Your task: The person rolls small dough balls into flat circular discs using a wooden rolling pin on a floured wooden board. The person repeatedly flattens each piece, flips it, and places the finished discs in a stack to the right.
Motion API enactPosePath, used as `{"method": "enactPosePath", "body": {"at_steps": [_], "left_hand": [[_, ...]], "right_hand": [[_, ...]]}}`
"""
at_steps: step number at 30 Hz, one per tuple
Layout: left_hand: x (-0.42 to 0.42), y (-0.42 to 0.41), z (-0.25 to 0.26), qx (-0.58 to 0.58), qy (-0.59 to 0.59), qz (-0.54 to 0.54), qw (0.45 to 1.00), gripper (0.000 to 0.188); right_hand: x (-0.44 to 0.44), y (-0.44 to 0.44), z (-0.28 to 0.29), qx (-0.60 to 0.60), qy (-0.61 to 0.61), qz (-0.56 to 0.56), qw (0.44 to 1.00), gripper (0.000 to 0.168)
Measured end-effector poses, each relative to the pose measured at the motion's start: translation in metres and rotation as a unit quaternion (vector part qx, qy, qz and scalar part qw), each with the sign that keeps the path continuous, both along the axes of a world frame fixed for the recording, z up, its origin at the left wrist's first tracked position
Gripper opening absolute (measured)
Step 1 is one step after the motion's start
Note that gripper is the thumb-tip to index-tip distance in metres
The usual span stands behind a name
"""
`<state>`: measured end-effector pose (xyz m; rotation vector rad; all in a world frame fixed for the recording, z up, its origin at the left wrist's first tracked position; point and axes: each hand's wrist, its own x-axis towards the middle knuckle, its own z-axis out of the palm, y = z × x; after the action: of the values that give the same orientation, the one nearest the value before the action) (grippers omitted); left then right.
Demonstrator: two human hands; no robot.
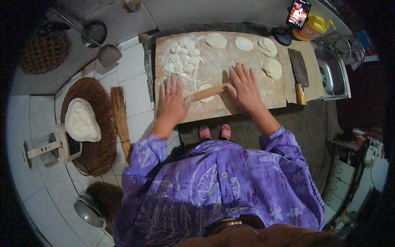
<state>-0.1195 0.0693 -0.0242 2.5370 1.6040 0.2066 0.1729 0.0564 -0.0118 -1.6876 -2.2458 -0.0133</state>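
Observation:
A wooden rolling pin [211,92] lies across a small round dough sheet [205,86] on a floured wooden board [247,95]. My left hand [172,97] bears on the pin's left end with its fingers stretched out. At the other end is my right hand [246,88], its thumb side against the pin and its fingers extended. Beyond my left hand, several floured dough pieces [184,58] sit close together. Rolled dough rounds lie along the far and right parts of the board: one stack [216,40], a round [243,44], overlapping rounds [268,47] and another stack [271,68].
A cleaver [298,66] rests on the board's right side, beside a metal sink [331,72]. Behind stand a phone on a holder [298,14] and a yellow-lidded tub [316,24]. On the left tiled counter are a whisk brush [119,114] and a white bowl of flour [81,119].

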Motion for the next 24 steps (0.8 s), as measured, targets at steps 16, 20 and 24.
{"method": "enactPosePath", "body": {"at_steps": [16,20,24], "left_hand": [[0.004,0.037,0.004,0.052,-0.052,0.046,0.996,0.085],[0.014,0.001,0.021,-0.04,0.002,0.032,0.999,0.083],[0.01,-0.032,0.016,-0.05,-0.033,-0.011,0.998,0.08]], "right_hand": [[0.0,0.028,-0.007,0.012,0.012,-0.011,1.0,0.061],[0.009,0.006,-0.017,-0.003,0.016,0.007,1.0,0.062],[0.007,-0.013,-0.005,-0.008,-0.011,0.0,1.0,0.062]]}}
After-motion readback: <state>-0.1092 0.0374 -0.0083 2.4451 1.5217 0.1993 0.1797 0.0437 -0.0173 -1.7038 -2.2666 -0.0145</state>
